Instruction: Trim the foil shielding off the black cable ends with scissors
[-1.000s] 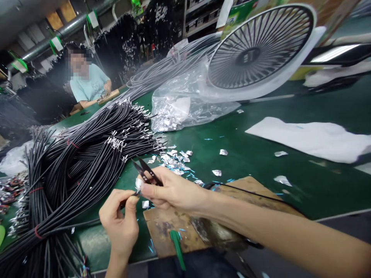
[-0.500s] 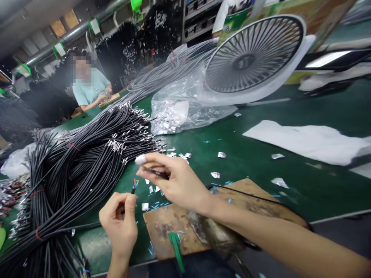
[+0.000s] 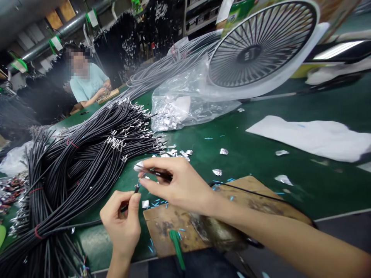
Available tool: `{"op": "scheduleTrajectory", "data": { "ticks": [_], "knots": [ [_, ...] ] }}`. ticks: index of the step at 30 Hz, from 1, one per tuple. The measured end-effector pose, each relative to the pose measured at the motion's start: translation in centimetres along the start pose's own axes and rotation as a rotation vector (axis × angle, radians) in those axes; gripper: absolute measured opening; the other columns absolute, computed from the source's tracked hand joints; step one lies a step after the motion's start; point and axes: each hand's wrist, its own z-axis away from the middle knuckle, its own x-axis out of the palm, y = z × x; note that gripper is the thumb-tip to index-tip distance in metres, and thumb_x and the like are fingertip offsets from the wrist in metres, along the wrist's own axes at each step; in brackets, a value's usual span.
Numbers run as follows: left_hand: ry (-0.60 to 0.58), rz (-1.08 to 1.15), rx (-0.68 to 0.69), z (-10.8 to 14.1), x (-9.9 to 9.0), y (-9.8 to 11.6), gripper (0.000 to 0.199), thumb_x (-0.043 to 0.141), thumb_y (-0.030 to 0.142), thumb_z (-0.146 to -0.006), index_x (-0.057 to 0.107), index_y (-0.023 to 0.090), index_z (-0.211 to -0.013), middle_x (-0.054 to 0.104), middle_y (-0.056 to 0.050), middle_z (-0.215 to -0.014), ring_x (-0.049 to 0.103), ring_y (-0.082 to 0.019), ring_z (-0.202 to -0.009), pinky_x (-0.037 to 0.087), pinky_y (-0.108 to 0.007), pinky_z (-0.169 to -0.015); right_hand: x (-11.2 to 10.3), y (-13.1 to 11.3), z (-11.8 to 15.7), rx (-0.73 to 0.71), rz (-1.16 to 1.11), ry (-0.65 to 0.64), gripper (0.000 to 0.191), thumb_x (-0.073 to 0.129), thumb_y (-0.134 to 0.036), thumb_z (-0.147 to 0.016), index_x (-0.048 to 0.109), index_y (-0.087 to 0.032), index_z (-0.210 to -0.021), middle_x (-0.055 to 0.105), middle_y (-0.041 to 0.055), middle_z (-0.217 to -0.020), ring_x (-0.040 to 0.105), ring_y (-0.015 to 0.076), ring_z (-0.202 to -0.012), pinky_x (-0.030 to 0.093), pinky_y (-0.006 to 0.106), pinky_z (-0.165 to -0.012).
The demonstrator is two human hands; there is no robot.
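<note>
My left hand (image 3: 121, 216) pinches a black cable (image 3: 136, 189) near its end, between thumb and forefinger. The cable's tip points up toward my right hand. Just above and to the right, my right hand (image 3: 176, 185) is closed on a dark, slim tool (image 3: 159, 173), which looks like tweezers. A white cover sits on one of its fingertips. The thin wires at the cable end are partly hidden by the right fingers. To the left lies a big pile of black cables (image 3: 87, 166) with pale stripped ends, tied with red bands.
A stained wooden board (image 3: 165, 227) with a green handle (image 3: 177, 251) lies at the front edge. Behind are a fan (image 3: 252, 54), a clear plastic bag (image 3: 197, 88) and a white cloth (image 3: 313, 137). Foil scraps dot the green table. A person (image 3: 87, 81) sits across, far left.
My right hand has come down close to the cable end in my left hand. The coloured wires that showed there are now mostly hidden. The view has shifted slightly.
</note>
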Motion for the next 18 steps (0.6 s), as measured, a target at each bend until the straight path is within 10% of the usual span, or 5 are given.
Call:
{"op": "scheduleTrajectory", "data": {
  "ticks": [9,18],
  "knots": [
    [0.017,-0.035,0.007,0.06,0.08,0.16,0.026,0.054,0.034,-0.081,0.061,0.017,-0.063,0.056,-0.002,-0.054,0.050,-0.012,-0.048,0.038,-0.023,-0.044,-0.31,-0.17,-0.04,0.002,0.028,-0.084,0.012,0.058,-0.008,-0.069,0.066,-0.013,-0.062,0.058,-0.0025,-0.055,0.046,0.0083,-0.050,0.035,0.020,-0.049],
    [0.052,-0.036,0.016,0.10,0.03,-0.09,0.025,0.052,0.032,-0.081,0.059,0.017,-0.062,0.055,-0.001,-0.054,0.051,-0.012,-0.049,0.041,-0.022,-0.047,0.13,-0.21,-0.46,0.312,-0.300,-0.268,0.017,0.051,-0.001,-0.068,0.056,-0.012,-0.056,0.041,-0.0072,-0.049,0.034,0.0049,-0.047,0.029,0.016,-0.045]
  ]
}}
